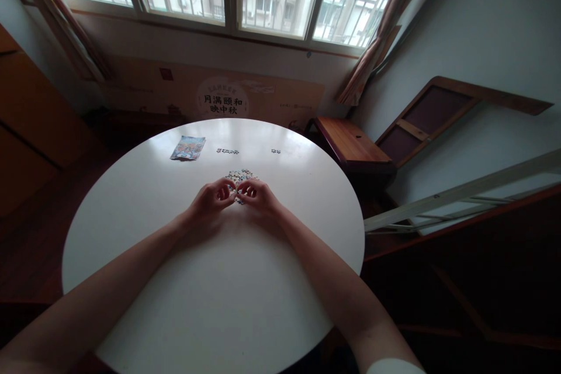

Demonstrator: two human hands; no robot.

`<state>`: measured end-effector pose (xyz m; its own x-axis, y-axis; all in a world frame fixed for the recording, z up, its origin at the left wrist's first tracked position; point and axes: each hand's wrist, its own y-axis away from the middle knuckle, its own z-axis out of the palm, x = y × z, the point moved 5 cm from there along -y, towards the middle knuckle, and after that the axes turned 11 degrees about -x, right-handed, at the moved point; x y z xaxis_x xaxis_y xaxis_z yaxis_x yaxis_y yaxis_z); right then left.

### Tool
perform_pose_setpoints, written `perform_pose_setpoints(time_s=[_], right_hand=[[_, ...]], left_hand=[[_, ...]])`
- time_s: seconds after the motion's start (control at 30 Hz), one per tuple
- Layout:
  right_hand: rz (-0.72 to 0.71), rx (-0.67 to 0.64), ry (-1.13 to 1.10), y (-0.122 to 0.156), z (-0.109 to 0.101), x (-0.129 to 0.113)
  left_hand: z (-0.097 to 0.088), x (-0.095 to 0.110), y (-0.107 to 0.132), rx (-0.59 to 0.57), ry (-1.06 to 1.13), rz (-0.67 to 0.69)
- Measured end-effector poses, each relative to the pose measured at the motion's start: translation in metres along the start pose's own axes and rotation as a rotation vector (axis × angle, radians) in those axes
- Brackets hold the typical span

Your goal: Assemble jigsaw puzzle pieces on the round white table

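Both hands rest on a round white table (175, 280), fingertips meeting at its middle. My left hand (213, 197) and my right hand (258, 195) are each curled into a pinch on small jigsaw pieces (239, 194) held between them. Just beyond the fingers lies a heap of loose coloured puzzle pieces (240, 176). Farther back are a short joined row of pieces (227, 151), a smaller cluster (276, 151), and a colourful picture card (188, 148) lying flat at the far left.
A brown wooden stool (348, 141) stands beyond the table's right edge. A wooden frame (438, 114) and a white rail (460, 193) lean against the right wall. Cardboard with printed characters (225, 99) stands under the window.
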<state>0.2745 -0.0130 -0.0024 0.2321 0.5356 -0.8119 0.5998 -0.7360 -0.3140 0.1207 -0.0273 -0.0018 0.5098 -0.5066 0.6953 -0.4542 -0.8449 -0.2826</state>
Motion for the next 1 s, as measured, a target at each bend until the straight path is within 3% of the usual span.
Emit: perform_pose_setpoints(time_s=[0.53, 1.0], right_hand=[[-0.017, -0.010, -0.020, 0.0004, 0.0005, 0.0004], [-0.033, -0.005, -0.027, 0.0010, 0.0008, 0.0019]], left_hand=[[0.0007, -0.0062, 0.0003, 0.020, -0.045, 0.001], [0.0024, -0.0063, -0.0011, -0.002, 0.039, -0.008]])
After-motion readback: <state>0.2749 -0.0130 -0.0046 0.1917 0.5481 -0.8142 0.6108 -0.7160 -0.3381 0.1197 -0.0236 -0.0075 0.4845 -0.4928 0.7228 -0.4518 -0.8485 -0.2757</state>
